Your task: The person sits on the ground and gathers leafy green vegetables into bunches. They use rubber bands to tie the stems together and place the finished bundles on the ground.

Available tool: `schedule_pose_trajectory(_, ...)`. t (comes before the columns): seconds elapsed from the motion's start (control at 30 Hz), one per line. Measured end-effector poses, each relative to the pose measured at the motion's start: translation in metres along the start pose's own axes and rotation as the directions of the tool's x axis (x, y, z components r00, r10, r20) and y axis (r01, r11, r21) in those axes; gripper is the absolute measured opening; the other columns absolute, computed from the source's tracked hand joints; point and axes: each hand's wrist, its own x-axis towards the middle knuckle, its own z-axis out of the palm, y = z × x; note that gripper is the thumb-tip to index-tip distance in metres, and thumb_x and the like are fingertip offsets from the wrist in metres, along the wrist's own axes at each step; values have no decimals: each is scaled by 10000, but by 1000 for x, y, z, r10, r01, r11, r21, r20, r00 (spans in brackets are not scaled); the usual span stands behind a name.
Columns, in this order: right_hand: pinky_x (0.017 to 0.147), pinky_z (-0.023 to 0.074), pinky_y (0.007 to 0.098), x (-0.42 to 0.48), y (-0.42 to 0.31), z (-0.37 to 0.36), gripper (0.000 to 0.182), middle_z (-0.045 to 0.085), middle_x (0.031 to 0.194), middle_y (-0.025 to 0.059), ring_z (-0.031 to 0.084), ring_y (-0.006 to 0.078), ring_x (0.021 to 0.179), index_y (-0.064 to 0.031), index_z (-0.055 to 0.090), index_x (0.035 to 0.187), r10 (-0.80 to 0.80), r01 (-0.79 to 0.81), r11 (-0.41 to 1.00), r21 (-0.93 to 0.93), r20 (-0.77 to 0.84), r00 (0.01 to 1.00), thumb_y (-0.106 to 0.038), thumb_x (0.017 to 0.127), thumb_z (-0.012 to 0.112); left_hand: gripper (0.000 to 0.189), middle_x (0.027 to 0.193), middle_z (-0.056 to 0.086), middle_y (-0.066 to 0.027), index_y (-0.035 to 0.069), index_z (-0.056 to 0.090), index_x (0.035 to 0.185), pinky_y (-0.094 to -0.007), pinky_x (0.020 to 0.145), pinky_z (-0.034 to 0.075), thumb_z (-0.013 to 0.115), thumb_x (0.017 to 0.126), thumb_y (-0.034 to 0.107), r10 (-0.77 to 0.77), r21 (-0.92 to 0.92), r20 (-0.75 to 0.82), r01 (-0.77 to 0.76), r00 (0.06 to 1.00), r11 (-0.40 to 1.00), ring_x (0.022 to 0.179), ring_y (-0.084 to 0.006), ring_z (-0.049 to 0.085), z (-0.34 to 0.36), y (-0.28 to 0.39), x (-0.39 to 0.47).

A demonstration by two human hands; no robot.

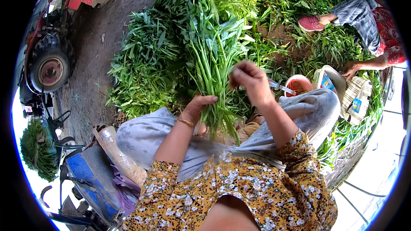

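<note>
A bunch of long-stemmed leafy greens [210, 67] stands upright over my lap, its leaves pointing away from me and its cut stem ends towards me. My left hand [200, 106] grips the stems low down, the thumb lying across the front. Just right of the stems is my right hand [250, 81], raised, slightly blurred, with curled fingers. The palm is hidden, so anything thin inside it cannot be made out. Beyond the bunch lies a large heap of similar greens [151, 48]. Near my right wrist, thin pale strips [282, 87] reach to a small red tub [298, 83].
My bent knees [311, 109] flank the bunch. At right, a co-worker's hand [350, 70] touches a pale container beside a checked bag [361, 86]; their pink shoe [310, 23] is among greens. A red tractor's wheel [49, 70] stands left, and a blue board [91, 179] lower left.
</note>
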Motion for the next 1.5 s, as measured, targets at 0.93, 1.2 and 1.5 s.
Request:
schedule_pose_trajectory(0.93, 678, 441, 264, 48, 98, 12, 473, 608, 804, 46, 544, 118, 717, -12, 588, 857, 295, -290, 955, 61, -279, 914, -463, 904, 453, 275, 881, 646, -59, 17, 604, 1000, -298, 692, 527, 663, 746, 106, -168, -181, -216, 130, 962, 975, 774, -147, 622, -12, 3, 3)
schedule_pose_trajectory(1.2, 928, 296, 446, 41, 94, 17, 502, 589, 947, 119, 507, 255, 970, -21, 561, 1005, -348, 171, 701, -692, -123, 929, -467, 935, 341, 271, 906, 638, -67, 4, 590, 1014, -310, 706, 535, 648, 753, 50, -121, -162, -231, 85, 965, 983, 760, -172, 629, 23, 5, -9)
schedule_pose_trajectory(1.5, 689, 446, 264, 34, 38, 1, 420, 620, 826, 58, 541, 120, 738, 37, 592, 978, 139, -181, 955, -234, -185, 973, -369, 897, 521, 411, 920, 601, -105, -9, 463, 1117, -342, 759, 533, 593, 734, 64, 228, -223, -177, -264, 958, 938, 846, -216, 610, 5, 43, -13)
